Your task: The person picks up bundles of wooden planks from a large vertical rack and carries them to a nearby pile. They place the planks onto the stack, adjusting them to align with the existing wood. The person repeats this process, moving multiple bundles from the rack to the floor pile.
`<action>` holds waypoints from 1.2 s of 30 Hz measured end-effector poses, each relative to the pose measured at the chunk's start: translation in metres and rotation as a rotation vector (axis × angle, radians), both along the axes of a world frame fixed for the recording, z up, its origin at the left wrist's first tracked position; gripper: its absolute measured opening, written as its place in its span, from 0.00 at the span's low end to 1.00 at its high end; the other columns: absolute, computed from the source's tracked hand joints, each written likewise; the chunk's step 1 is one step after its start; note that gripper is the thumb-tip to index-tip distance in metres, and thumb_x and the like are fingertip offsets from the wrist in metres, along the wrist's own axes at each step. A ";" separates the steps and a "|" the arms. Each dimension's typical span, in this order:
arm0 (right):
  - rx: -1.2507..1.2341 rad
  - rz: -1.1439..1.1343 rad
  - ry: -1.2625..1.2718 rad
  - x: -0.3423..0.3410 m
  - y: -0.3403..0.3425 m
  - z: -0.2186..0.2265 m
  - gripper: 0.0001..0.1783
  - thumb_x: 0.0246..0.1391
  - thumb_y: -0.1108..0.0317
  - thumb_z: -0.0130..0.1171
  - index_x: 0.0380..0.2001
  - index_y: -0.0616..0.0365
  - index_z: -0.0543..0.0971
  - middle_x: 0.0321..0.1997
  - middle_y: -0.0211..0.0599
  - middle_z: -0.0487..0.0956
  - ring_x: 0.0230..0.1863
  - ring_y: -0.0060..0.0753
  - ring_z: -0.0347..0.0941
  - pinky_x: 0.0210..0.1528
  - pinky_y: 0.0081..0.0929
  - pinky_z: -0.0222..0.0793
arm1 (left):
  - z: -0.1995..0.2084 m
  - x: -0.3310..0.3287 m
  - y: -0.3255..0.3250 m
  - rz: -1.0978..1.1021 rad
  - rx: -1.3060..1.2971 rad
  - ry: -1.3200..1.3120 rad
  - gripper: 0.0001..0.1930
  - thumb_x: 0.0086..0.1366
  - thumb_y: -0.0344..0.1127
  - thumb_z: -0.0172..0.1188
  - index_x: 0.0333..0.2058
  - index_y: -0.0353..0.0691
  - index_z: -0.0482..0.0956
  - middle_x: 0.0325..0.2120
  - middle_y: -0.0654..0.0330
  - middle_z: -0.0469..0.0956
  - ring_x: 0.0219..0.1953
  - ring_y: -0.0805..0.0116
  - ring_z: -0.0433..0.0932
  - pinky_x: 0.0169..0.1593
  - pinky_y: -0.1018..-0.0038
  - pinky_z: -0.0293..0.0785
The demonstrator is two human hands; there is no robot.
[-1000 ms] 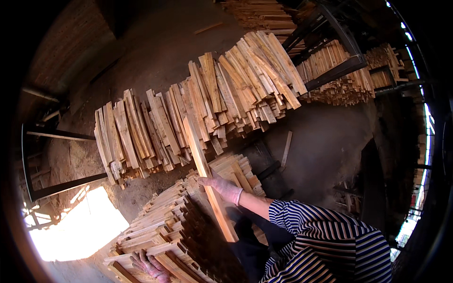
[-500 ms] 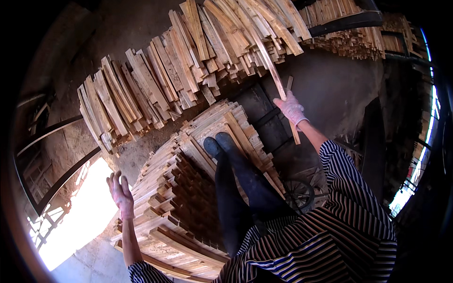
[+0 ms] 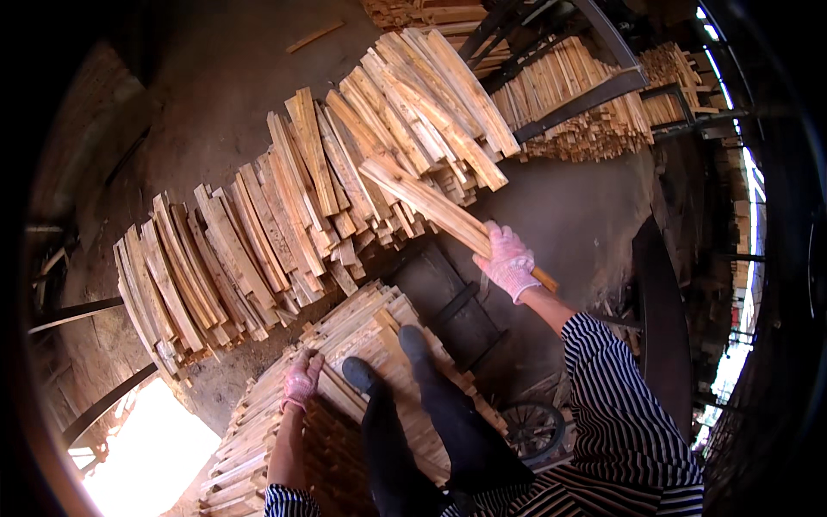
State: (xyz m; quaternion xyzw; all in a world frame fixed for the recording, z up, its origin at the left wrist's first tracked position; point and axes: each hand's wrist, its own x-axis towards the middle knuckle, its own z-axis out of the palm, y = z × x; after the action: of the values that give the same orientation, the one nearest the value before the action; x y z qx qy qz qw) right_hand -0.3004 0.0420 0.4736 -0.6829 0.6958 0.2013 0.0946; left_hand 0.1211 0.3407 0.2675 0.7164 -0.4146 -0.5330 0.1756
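Observation:
My right hand (image 3: 508, 261), in a pale pink knit glove, is closed around wooden slats (image 3: 431, 205), which look like two lying together. Their far ends slant up and left across the front of a long row of stacked slats (image 3: 250, 228). My left hand (image 3: 301, 379), gloved the same way, hovers over or rests on the left edge of a nearer wood stack (image 3: 258, 414); contact is hard to make out. Its fingers are loosely bent, and I see nothing in them. My feet (image 3: 416, 343) stand on top of that nearer stack.
More wood piles (image 3: 568, 95) lie at the far right behind a dark metal bar (image 3: 586, 103). A spoked wheel (image 3: 530, 431) sits low beside the nearer stack. A dark upright panel (image 3: 663, 319) stands at right. Bright light falls at lower left (image 3: 155, 457).
My right hand has moved down and left, swinging the slats so they lie together. My left hand has come rightward to the nearer stack, its fingers less spread. My feet are farther apart.

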 end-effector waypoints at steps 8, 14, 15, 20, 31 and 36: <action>-0.462 0.288 0.147 -0.035 -0.197 -0.136 0.43 0.49 0.48 0.74 0.63 0.52 0.68 0.58 0.43 0.74 0.56 0.48 0.75 0.54 0.49 0.76 | -0.108 -0.039 -0.087 0.095 0.126 0.059 0.29 0.70 0.56 0.60 0.60 0.40 0.76 0.51 0.42 0.83 0.58 0.49 0.80 0.60 0.62 0.73; -0.419 0.198 0.296 -0.028 -0.214 -0.200 0.55 0.47 0.49 0.76 0.73 0.47 0.57 0.61 0.49 0.72 0.58 0.52 0.77 0.54 0.50 0.75 | -0.172 -0.075 -0.304 0.328 -0.206 -0.185 0.48 0.64 0.54 0.70 0.73 0.35 0.55 0.69 0.35 0.64 0.64 0.48 0.74 0.67 0.56 0.71; -0.391 0.168 0.267 -0.016 -0.218 -0.198 0.55 0.48 0.48 0.75 0.74 0.47 0.56 0.62 0.50 0.73 0.60 0.53 0.76 0.57 0.50 0.75 | -0.193 -0.070 -0.335 0.336 -0.147 -0.270 0.58 0.56 0.61 0.73 0.75 0.41 0.50 0.72 0.36 0.55 0.70 0.42 0.63 0.69 0.51 0.66; -0.314 0.065 0.337 -0.027 -0.227 -0.206 0.57 0.47 0.50 0.74 0.75 0.48 0.55 0.64 0.55 0.71 0.63 0.55 0.75 0.60 0.50 0.74 | -0.217 -0.111 -0.427 0.203 0.128 -0.483 0.74 0.42 0.69 0.78 0.78 0.53 0.36 0.78 0.42 0.34 0.77 0.33 0.46 0.71 0.42 0.62; -0.327 0.153 -0.010 -0.065 -0.253 -0.228 0.63 0.41 0.57 0.75 0.77 0.49 0.50 0.72 0.59 0.66 0.67 0.60 0.71 0.68 0.47 0.68 | -0.280 -0.037 -0.416 0.486 -0.183 0.197 0.33 0.50 0.33 0.72 0.54 0.36 0.67 0.27 0.59 0.76 0.29 0.66 0.77 0.32 0.67 0.76; -0.406 0.160 -0.347 -0.099 -0.266 -0.224 0.55 0.47 0.59 0.75 0.75 0.55 0.58 0.55 0.56 0.82 0.54 0.54 0.81 0.55 0.38 0.79 | -0.289 0.027 -0.388 0.524 -0.271 0.545 0.18 0.58 0.28 0.62 0.48 0.35 0.72 0.28 0.64 0.72 0.28 0.71 0.74 0.31 0.72 0.76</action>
State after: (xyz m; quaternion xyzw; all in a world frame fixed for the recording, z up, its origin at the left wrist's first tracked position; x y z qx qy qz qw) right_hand -0.3999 -0.2237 0.2495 -0.7647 0.6394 -0.0555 0.0573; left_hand 0.1478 -0.0476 -0.0218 0.6006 -0.2228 -0.5812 0.5018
